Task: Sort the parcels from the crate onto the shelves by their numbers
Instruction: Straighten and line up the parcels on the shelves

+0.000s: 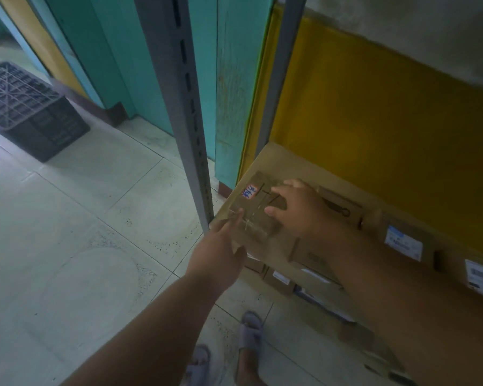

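Observation:
A small brown cardboard parcel (pixel 255 210) with a white and red label bearing blue writing lies at the left end of the cardboard-lined shelf (pixel 279 160). My left hand (pixel 221 252) touches its near left edge with straight fingers. My right hand (pixel 299 210) rests on the parcel's right side, thumb and fingers spread over its top. An upturned black plastic crate (pixel 31 110) stands on the floor at the far left.
Other labelled parcels (pixel 402 240) line the shelf to the right, and more sit on the level below. A grey slotted shelf post (pixel 190 115) rises just left of the parcel. Behind are a teal door and a yellow wall. My sandalled feet stand on pale floor tiles.

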`<state>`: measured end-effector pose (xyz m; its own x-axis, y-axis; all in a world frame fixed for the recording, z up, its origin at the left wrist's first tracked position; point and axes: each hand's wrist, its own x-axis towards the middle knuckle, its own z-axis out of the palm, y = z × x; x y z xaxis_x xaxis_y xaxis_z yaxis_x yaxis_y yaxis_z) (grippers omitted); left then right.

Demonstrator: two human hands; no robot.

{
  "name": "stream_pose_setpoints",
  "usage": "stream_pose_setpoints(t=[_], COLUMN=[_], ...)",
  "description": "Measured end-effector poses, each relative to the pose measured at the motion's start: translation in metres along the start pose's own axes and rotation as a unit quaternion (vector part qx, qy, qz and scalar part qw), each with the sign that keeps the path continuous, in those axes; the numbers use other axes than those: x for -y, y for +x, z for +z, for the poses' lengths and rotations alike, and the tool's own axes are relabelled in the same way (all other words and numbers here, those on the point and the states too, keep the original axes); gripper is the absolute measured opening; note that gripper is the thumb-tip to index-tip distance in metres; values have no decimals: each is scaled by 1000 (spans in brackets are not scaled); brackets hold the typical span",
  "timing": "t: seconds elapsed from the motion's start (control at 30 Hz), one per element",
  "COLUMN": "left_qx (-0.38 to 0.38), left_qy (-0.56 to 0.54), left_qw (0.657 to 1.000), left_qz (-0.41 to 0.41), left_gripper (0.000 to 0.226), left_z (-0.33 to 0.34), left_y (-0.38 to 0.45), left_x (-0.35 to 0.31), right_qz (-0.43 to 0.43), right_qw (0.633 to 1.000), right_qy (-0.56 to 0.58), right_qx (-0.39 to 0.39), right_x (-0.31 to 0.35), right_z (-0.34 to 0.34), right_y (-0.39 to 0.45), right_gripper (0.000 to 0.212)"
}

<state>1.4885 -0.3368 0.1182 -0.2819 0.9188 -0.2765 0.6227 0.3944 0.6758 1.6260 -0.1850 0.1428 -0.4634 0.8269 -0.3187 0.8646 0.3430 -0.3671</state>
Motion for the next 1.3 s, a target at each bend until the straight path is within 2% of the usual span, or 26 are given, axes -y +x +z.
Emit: stream_pose_setpoints(t=[0.23, 0.37, 0.47, 0.57, 0.67, 0.77, 0.83, 1.0, 1.3], left_qx=[-16, -34, 21, 86, 98, 95, 83, 98, 105], left_qy=[14, 10, 71, 177, 241, 282, 294, 265, 255], left_qw=[1000, 998, 990, 957, 934, 925, 928, 943, 944], left_qz=[17, 42, 120, 213, 243, 237, 215, 178, 179], left_gripper=[72, 71, 61, 59, 61, 66, 67, 64, 59], left_z=[-5, 7, 32, 63, 79, 84, 83, 79, 78], left_y=[7, -6, -20, -21, -16, -13, -13, -13, -7], left_x=[4, 3, -14, -38, -57, -62, -59, -54, -45], right_qz=[3, 27, 63, 88, 81, 78, 70, 58, 62], right_qw=[1000, 999, 993, 982, 975, 965, 968, 974, 980], right_qy=[14, -25, -96, -147, -180, -220, -216, -201, -171], right_qx=[-3, -29, 16, 85, 103, 117, 109, 90, 79], right_x=[1, -23, -59, -85, -96, -100, -100, -98, -96], right_z=[-2, -26, -49, -63, -62, -48, -37, -25, -23], right_y=[-2, -22, -34, -36, -25, -15, -14, -13, -11], right_gripper=[61, 61, 63, 69, 73, 82, 79, 80, 76])
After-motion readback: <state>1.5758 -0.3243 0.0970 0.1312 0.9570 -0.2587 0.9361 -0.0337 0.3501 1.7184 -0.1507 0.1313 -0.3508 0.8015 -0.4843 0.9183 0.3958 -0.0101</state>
